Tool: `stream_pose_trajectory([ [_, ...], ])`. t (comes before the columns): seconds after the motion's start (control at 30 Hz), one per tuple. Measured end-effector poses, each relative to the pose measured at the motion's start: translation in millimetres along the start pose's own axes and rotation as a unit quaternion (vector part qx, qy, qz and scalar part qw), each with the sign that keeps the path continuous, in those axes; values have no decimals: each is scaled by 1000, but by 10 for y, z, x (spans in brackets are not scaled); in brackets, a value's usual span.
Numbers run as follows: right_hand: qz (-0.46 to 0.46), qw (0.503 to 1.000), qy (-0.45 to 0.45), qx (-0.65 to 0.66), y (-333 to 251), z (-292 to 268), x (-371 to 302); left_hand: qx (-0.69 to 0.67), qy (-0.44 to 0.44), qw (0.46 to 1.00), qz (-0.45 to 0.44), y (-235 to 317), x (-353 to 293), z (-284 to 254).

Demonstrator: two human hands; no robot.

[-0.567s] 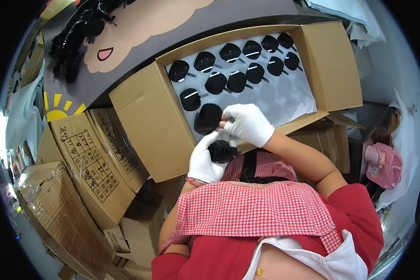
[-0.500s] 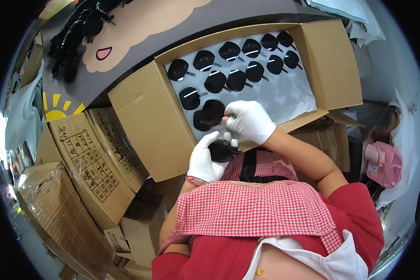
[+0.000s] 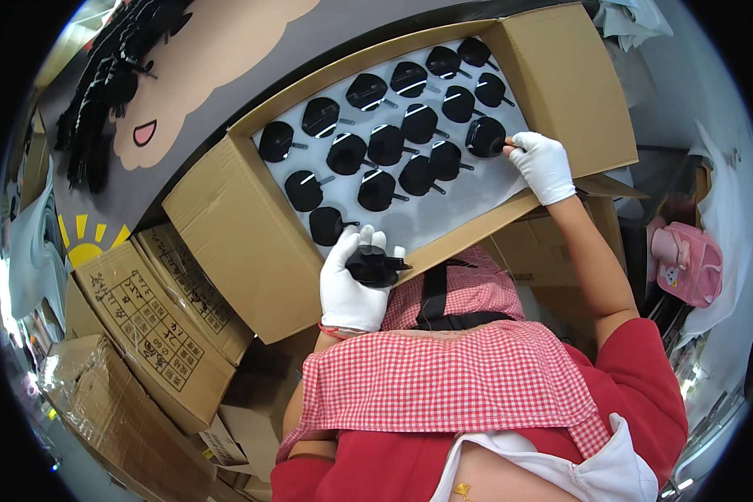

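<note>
Glossy black lenses, each with a short stem, lie in rows on white sheet in an open cardboard box (image 3: 209, 197). My right hand (image 3: 540, 166), in a white glove with bare fingertips showing, pinches the stem of one black lens (image 3: 484, 136) at the right end of the rows. Low over the box's near left edge, my gloved left hand (image 3: 350, 293) cups a small stack of black lenses (image 3: 374, 265), their stems pointing right. Just beyond its fingers rests another lens (image 3: 326, 226) on the sheet.
Raised flaps flank the box, one (image 3: 567, 84) at the right. Taped cartons (image 3: 155, 322) with handwriting stand to the left. Black tufted material (image 3: 113, 92) lies on the printed grey surface at far left. A pink bag (image 3: 690, 263) is at the right.
My right hand has moved from beside my left hand to the box's right side. More lenses lie on the sheet, and the stack in my left hand remains. The view has shifted slightly.
</note>
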State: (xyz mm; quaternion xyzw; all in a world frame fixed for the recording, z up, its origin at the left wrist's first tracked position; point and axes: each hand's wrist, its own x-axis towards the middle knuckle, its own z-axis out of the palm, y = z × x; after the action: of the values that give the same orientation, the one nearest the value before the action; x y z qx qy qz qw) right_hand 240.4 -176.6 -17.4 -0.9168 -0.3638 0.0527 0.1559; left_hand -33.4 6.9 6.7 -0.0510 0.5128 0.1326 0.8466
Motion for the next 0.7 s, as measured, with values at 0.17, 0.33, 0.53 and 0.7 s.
stream_pose_trajectory([
  [0.17, -13, 992, 68, -106, 214, -202, 41, 81, -73, 993, 38, -164, 63, 240],
  [0.33, 12, 991, -14, 131, -261, -310, -67, 133, -172, 971, 102, -413, 319, 390],
  [0.53, -14, 944, -188, 269, -1263, -255, -493, 144, -255, 941, 171, -497, 279, 445],
  [0.7, -58, 922, -314, 221, -1385, -65, -397, 218, -254, 897, 289, -461, 179, 62],
])
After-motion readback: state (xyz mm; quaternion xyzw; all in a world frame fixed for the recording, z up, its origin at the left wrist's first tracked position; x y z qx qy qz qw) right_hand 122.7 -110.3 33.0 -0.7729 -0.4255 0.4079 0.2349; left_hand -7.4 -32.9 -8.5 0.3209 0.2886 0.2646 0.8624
